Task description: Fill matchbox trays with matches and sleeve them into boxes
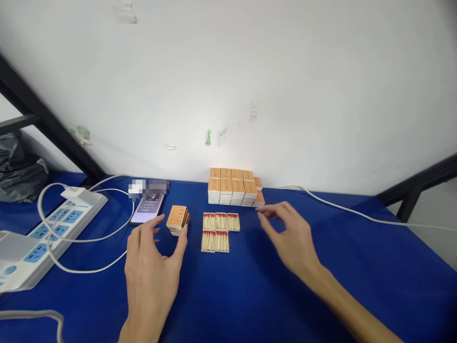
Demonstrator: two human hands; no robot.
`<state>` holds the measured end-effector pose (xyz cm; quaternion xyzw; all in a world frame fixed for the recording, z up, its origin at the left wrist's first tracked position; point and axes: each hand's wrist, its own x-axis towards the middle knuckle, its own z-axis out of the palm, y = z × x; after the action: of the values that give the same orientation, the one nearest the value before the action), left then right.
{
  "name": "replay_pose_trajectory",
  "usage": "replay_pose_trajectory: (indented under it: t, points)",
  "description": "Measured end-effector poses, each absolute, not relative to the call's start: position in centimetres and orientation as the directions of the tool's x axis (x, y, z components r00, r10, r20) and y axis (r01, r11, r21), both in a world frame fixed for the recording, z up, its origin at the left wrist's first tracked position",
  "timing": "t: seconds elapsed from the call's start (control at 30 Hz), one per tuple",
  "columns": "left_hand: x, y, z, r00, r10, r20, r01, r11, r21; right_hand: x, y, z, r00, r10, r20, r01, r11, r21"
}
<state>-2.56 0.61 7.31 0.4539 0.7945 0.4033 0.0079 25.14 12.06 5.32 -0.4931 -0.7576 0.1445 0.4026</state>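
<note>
My left hand (pixel 153 267) is beside a small stack of orange-labelled matchbox covers (pixel 176 217). Its fingers are spread, and the thumb tip is at the stack's right front corner; whether it touches cannot be made out. My right hand (pixel 291 236) hovers just right of the match trays and in front of the matchbox pile, thumb and forefinger curved close with a slight gap, nothing visible between them. Several open trays of red-tipped matches (pixel 221 221) lie in two rows between the hands. Behind them stands a block of stacked matchboxes (pixel 232 186).
A phone (pixel 149 207) lies behind my left hand. At the left, a white power strip (pixel 53 233) has looping white cables (pixel 84 240). Another cable (pixel 332 202) runs along the right. Dark metal bars (pixel 424 186) and a white wall (pixel 285 85) border the blue tabletop (pixel 232 295).
</note>
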Motion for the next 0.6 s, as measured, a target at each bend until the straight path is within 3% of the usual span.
replay_pose_trajectory:
  t: [0.3,0.43,0.5,0.6]
  points:
    - [-3.1,1.2,6.6,-0.533,0.697,0.480,0.799,0.228,0.556,22.1,9.4,3.3,-0.445,0.812,0.378,0.645,0.583,-0.494]
    - [-2.4,-1.7,6.7,-0.418,0.666,0.618,0.853,0.054,0.519,22.3,9.9,3.0,-0.480,0.801,0.358,0.665,0.598,-0.447]
    - [-2.2,-3.7,6.0,-0.255,0.783,0.567,0.848,-0.100,0.520,22.7,9.9,3.0,-0.491,0.804,0.335,0.672,0.594,-0.441]
    - [-2.9,-6.4,3.8,-0.080,0.913,0.399,0.833,-0.159,0.531,23.8,9.8,3.3,-0.497,0.814,0.302,0.684,0.581,-0.442]
